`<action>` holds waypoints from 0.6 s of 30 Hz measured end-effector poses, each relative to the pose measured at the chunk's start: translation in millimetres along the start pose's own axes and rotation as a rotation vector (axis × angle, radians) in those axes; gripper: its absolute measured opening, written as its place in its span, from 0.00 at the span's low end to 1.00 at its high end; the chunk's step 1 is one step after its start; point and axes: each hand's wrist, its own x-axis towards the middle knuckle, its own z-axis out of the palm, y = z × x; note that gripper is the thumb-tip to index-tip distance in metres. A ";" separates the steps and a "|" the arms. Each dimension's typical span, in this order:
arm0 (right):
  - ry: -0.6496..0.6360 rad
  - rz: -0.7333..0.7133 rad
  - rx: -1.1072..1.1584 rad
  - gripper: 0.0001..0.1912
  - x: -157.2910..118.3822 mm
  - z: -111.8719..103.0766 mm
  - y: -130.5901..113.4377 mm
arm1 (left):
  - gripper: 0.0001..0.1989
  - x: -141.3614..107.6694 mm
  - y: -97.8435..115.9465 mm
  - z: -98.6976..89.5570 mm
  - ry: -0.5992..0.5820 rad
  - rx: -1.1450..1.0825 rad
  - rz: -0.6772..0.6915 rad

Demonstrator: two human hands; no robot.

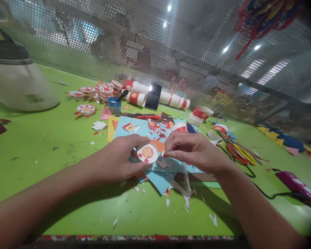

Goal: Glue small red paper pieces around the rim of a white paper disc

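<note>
My left hand is curled round the rim of a white paper disc. The disc bears an orange emblem in its middle and small red pieces around the lower left of it. Just right of the disc, my right hand pinches a small red-and-white paper piece between thumb and forefinger. Beneath both hands lie light blue paper sheets, with cut scraps on them. Behind the right hand, a red-and-white paper cup piece is partly hidden.
Finished-looking discs are piled at the back left, near a blue jar. Stacked paper cups lie behind a phone. Orange-handled scissors and a purple device with a cord are on the right. A large pale container stands left.
</note>
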 end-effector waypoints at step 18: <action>0.146 -0.113 0.087 0.05 -5.9 10.4 2.0 | 0.27 -6.8 12.8 -11.9 -0.181 -1.034 -0.251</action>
